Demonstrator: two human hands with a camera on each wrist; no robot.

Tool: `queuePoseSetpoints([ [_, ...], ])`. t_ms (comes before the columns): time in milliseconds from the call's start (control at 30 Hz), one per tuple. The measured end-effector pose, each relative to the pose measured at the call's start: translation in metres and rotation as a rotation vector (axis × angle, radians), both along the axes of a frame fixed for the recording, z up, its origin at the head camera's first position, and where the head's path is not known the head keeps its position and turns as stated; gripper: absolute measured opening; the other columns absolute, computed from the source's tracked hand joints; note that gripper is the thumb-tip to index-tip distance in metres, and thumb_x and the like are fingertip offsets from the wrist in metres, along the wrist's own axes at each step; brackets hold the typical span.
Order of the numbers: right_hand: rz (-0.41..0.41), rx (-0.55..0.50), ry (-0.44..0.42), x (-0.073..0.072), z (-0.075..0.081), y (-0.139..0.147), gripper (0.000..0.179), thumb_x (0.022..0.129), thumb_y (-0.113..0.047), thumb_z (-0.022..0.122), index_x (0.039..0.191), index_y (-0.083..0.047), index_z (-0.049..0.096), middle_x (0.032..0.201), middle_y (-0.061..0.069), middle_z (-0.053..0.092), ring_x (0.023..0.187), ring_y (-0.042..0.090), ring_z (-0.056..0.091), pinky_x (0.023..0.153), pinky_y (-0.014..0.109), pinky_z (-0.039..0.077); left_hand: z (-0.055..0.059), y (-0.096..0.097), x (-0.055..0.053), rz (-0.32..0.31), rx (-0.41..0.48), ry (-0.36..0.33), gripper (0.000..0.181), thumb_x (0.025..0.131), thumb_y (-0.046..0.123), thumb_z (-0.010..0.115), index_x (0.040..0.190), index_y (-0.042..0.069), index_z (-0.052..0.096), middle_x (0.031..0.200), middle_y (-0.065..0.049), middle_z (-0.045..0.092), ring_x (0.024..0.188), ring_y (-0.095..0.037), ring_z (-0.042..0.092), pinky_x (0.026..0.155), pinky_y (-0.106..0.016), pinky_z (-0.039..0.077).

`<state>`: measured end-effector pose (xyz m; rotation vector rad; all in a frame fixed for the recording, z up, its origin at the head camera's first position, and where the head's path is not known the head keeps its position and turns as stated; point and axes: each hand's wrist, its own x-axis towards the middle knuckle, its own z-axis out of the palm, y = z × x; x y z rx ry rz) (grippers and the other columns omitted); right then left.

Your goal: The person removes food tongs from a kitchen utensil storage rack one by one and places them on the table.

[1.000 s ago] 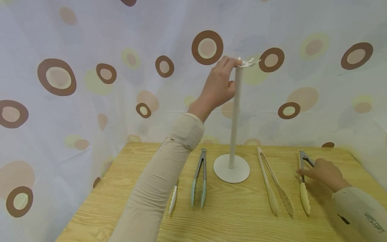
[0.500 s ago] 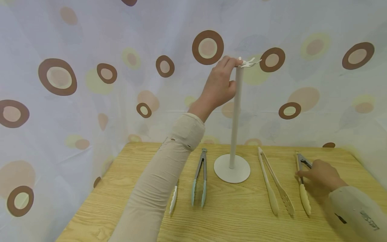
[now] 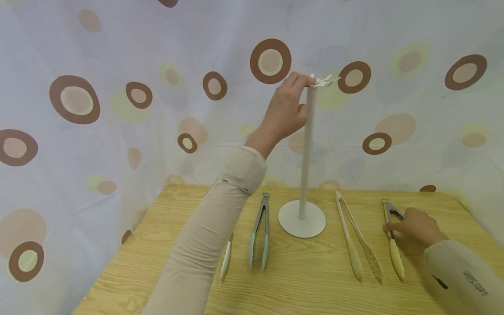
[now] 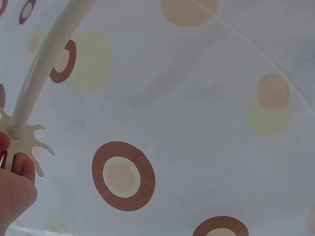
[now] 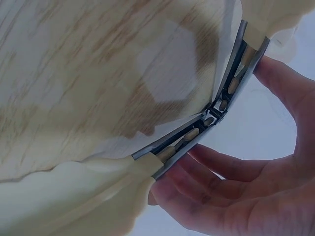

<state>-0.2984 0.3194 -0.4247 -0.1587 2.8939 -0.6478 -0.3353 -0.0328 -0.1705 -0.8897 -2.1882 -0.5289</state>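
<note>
My left hand is up at the top of a white stand, its fingers pinching one prong of the spiky hook crown. In the left wrist view, fingertips and thumb close on the crown where it meets the pole. On the right, my right hand grips cream-tipped metal tongs by the arms. From the right wrist, the thumb presses one arm of these tongs and the fingers the other; the metal arms spread from a spring joint.
The stand's round base sits on the wooden table. Beige tongs with one slotted end lie between it and my right hand. Blue-tipped tongs lie left of the base. White-tipped tongs are mostly hidden by my left sleeve.
My right hand has shifted slightly left, and the hinge end of the cream-tipped tongs has swung left and a little toward me. The left hand stays at the crown.
</note>
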Motion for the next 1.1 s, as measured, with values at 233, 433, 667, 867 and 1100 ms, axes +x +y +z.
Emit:
queuePoseSetpoints([
  [233, -0.006, 0.013, -0.022, -0.003, -0.001, 0.001, 0.048, 0.087, -0.043, 0.064, 0.06, -0.015, 0.037, 0.054, -0.006, 0.026, 0.05, 0.008, 0.023, 0.047, 0.026, 0.027, 0.0, 0.0, 0.0, -0.008, 0.01, 0.01, 0.05, 0.077, -0.01, 0.049, 0.123, 0.005, 0.058, 0.118, -0.007, 0.056, 0.117, -0.019, 0.05, 0.088, -0.029, 0.039],
  [433, -0.025, 0.026, -0.076, -0.002, 0.001, 0.004, 0.048, 0.086, -0.048, 0.063, 0.061, -0.014, 0.041, 0.056, -0.005, 0.027, 0.052, 0.011, 0.027, 0.051, 0.031, 0.03, 0.0, 0.002, 0.001, 0.0, -0.008, -0.003, 0.05, 0.078, -0.01, 0.046, 0.125, 0.005, 0.056, 0.119, -0.007, 0.055, 0.117, -0.019, 0.049, 0.092, -0.027, 0.037],
  [667, -0.001, 0.026, -0.084, 0.005, 0.006, 0.005, 0.054, 0.09, -0.051, 0.059, 0.072, 0.0, 0.051, 0.064, 0.004, 0.042, 0.06, 0.019, 0.042, 0.059, 0.041, 0.039, 0.001, 0.0, 0.002, -0.018, 0.001, -0.023, 0.052, 0.077, -0.01, 0.045, 0.126, 0.005, 0.056, 0.126, -0.007, 0.054, 0.12, -0.018, 0.047, 0.094, -0.027, 0.037],
  [867, 0.007, -0.003, -0.094, 0.007, 0.009, 0.003, 0.08, 0.091, -0.052, 0.056, 0.103, 0.027, 0.045, 0.095, 0.041, 0.052, 0.081, 0.046, 0.055, 0.07, 0.052, 0.047, 0.003, -0.008, 0.002, -0.051, 0.023, 0.003, 0.051, 0.076, -0.012, 0.044, 0.124, 0.001, 0.056, 0.127, -0.009, 0.054, 0.119, -0.019, 0.049, 0.098, -0.023, 0.034],
  [1100, -0.001, -0.003, -0.081, 0.006, 0.019, -0.001, 0.093, 0.093, -0.049, 0.054, 0.118, 0.036, 0.029, 0.119, 0.055, 0.033, 0.106, 0.065, 0.041, 0.083, 0.063, 0.042, 0.004, -0.015, 0.005, -0.055, 0.04, 0.036, 0.052, 0.076, -0.013, 0.045, 0.125, 0.0, 0.055, 0.13, -0.011, 0.052, 0.122, -0.019, 0.047, 0.101, -0.021, 0.032],
])
